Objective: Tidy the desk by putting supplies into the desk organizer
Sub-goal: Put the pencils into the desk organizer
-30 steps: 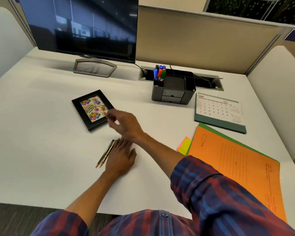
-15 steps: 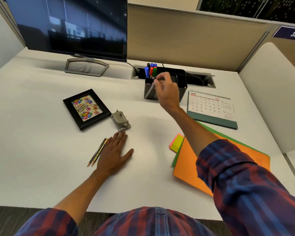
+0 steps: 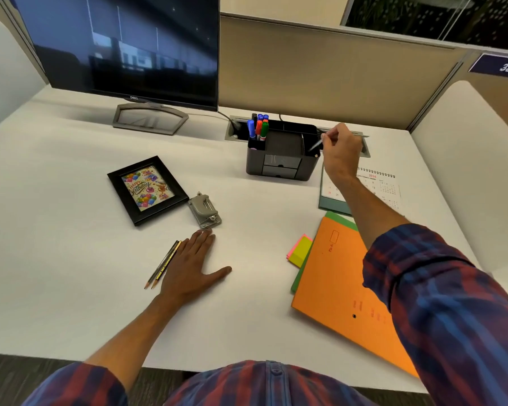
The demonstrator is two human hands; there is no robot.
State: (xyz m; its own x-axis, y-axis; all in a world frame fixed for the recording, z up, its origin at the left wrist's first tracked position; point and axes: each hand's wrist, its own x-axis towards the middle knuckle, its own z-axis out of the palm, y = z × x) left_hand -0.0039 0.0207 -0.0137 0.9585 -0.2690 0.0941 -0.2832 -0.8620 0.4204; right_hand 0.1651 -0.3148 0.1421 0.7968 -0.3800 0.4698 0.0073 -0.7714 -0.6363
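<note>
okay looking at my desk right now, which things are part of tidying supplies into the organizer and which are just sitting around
Part of the job:
desk organizer
pen pinched in the right hand
markers already in it
two pencils beside the left hand
sticky notes
hole punch

Just lying about:
picture frame
calendar
orange folder
monitor

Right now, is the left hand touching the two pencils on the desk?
Cannot tell. In the head view the left hand lies flat right beside the pencils, with no clear gap or contact visible.
</note>
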